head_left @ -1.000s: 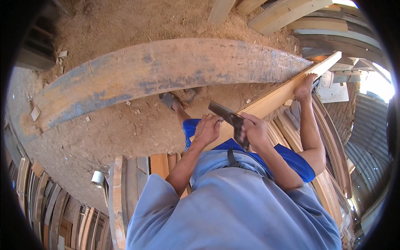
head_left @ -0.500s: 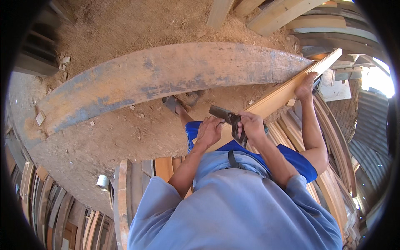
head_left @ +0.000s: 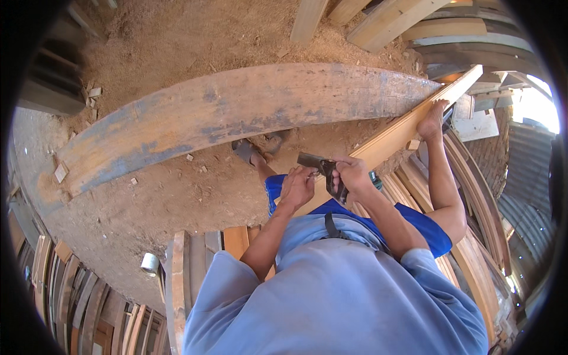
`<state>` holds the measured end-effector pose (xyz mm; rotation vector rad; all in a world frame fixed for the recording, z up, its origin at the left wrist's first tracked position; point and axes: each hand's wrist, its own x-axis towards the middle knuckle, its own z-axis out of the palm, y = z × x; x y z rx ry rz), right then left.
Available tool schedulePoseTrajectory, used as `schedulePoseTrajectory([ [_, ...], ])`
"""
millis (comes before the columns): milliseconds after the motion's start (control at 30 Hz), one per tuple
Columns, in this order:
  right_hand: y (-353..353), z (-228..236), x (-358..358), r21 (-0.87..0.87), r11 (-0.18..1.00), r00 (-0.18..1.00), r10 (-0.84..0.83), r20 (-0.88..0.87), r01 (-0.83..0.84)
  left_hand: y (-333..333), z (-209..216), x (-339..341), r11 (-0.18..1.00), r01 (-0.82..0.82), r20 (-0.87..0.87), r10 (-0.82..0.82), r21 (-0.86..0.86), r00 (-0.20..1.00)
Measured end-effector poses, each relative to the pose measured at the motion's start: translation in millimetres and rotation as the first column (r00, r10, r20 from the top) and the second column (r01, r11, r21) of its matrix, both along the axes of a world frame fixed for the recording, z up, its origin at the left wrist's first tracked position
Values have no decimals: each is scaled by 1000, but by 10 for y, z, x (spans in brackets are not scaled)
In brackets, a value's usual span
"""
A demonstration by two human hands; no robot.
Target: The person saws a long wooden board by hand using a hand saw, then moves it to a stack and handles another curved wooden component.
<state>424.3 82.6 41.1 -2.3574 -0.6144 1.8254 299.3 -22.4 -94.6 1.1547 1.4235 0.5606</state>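
Observation:
My right hand [head_left: 353, 176] is wrapped round the black handle of a dark flat-bladed tool [head_left: 337, 188], shaped like a short handsaw. Its blade points left, over my left hand [head_left: 297, 187]. The left fingers are pinched together just under the blade; whatever is between them is too small to make out. Beneath both hands runs a long pale wooden board [head_left: 387, 141], slanting from my lap to the far right. My bare right foot [head_left: 432, 120] presses against its far part.
A long, worn plank [head_left: 254, 97] lies across the sawdust-covered ground ahead. Stacked timber [head_left: 473, 148] lines the right side, with more boards [head_left: 83, 296] at lower left. A pale cylindrical can [head_left: 150, 264] stands left of me. Several wood offcuts [head_left: 61, 172] are scattered about.
The right hand and tool have shifted slightly, and the tool's handle has tilted a little. The left hand stays pinched in nearly the same place. The whole view has moved slightly.

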Motion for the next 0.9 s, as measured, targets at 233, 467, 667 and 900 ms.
schedulePoseTrajectory([
  [233, 71, 1068, 101, 47, 999, 1000, -29, 10, 28, -43, -39, -39, 999, -39, 60, 40, -17, 997],
  [467, 205, -156, -20, -93, 989, 992, -113, 48, 117, -16, -26, -11, 999, -29, 55, 30, -20, 998],
  [667, 72, 927, 133, 44, 999, 999, -23, -37, 25, -23, -47, -63, 998, -30, 39, 32, -55, 999],
  [900, 129, -114, -23, -20, 987, 987, -156, 49, 157, -24, -97, 26, 999, -4, 17, 5, -44, 1000],
])
